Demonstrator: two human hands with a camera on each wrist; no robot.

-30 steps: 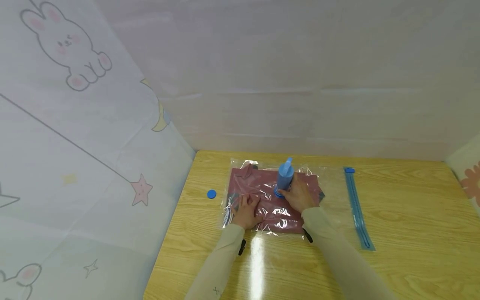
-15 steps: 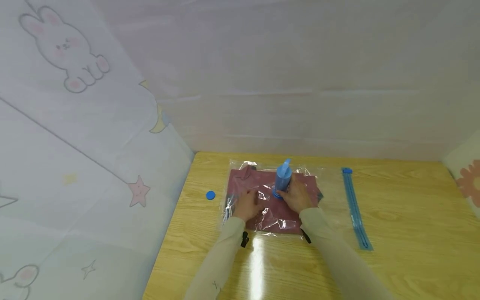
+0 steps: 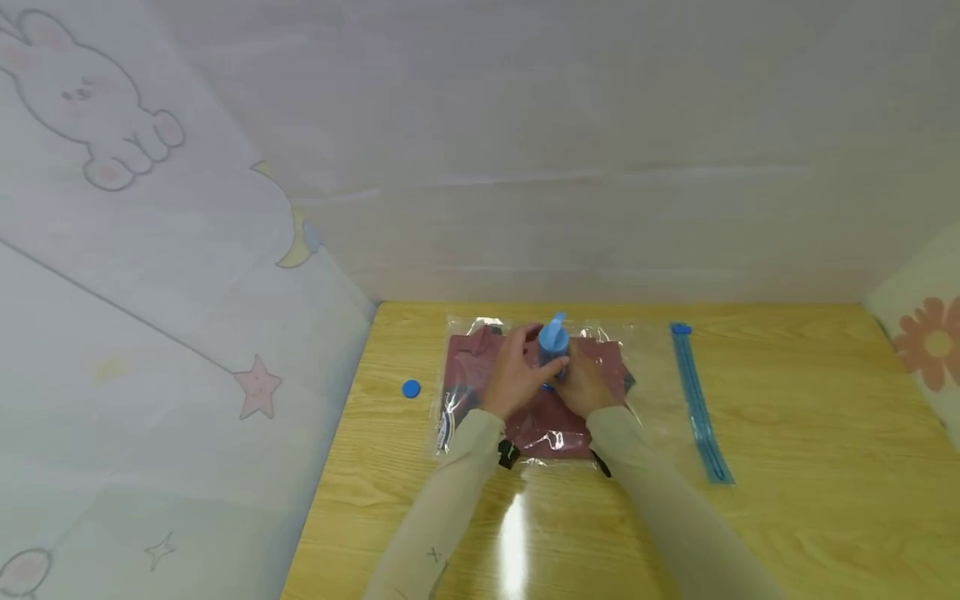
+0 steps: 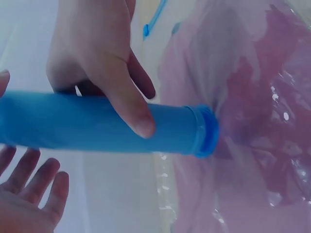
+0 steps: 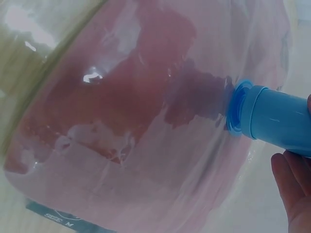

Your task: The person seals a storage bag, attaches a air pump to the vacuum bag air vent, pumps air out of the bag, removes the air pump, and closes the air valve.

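Observation:
A blue hand pump [image 3: 553, 340] stands upright on a clear zip storage bag [image 3: 652, 358] with a folded maroon garment [image 3: 468, 354] inside. Around the lower part of its barrel, my right hand [image 3: 581, 385] grips the pump, its thumb lying along the tube in the left wrist view. My left hand [image 3: 512, 375] is cupped at the pump's left side, higher up. In the left wrist view its fingers [image 4: 46, 177] look spread and nearly straight beside the barrel. The pump's flared end [image 5: 239, 108] meets the plastic in the right wrist view.
A blue round cap [image 3: 411, 388] lies on the wooden table [image 3: 375, 467] left of the bag. The bag's blue zip strip [image 3: 699, 408] with its slider [image 3: 681, 328] runs along the right. Printed cloth walls [image 3: 480, 233] stand behind and to the left.
My left hand pressed flat on the bag, then lifted off and moved right to the pump. The right hand stays on the pump's lower barrel. The head view shifts slightly.

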